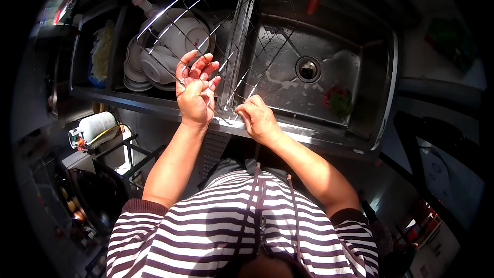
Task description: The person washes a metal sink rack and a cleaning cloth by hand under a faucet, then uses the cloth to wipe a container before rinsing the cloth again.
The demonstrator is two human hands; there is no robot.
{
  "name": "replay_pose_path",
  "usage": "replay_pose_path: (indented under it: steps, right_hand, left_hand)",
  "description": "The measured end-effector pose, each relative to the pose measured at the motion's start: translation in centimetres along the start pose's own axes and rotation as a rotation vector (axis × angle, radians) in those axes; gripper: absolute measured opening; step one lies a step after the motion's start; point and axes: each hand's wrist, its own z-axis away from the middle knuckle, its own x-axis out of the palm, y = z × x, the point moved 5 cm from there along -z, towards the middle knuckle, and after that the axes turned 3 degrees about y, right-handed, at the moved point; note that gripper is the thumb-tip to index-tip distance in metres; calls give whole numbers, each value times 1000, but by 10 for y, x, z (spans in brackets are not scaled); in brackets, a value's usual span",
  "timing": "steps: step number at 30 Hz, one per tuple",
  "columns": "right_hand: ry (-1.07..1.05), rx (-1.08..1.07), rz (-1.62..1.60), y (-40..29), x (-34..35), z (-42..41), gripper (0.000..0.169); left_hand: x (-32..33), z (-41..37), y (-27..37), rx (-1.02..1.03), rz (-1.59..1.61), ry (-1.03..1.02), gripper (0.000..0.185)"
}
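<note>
A metal wire rack (181, 14) with a diamond mesh slants across the divider of a stainless steel sink (378, 139). My left hand (197, 88) supports its left side, palm up, with the thumb at the edge wire and the fingers curled loosely behind the mesh. Near the rack's lower end, my right hand (259, 117) pinches the wire between thumb and bent fingers; the exact contact is hidden. White plates and bowls (160, 65) lie piled in the basin beyond my left hand.
A drain (308, 69) and a pink and green cloth or scrubber (338, 100) are in the wet right basin. A red-tipped tap (314, 0) hangs above. At far left sits a pale heap (101, 52) in a blue container. A white gas cylinder (98, 127) stands below left.
</note>
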Motion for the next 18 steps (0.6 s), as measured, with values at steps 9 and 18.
replay_pose_path:
  steps: [9, 18]
  right_hand:
    - [554, 393, -201, 40, -52, -2, 18]
    - [323, 145, -80, -5, -7, 5, 14]
  left_hand:
    - [-10, -19, 8, -28, 130, 9, 61]
    - [-11, -18, 5, -75, 171, 77, 58]
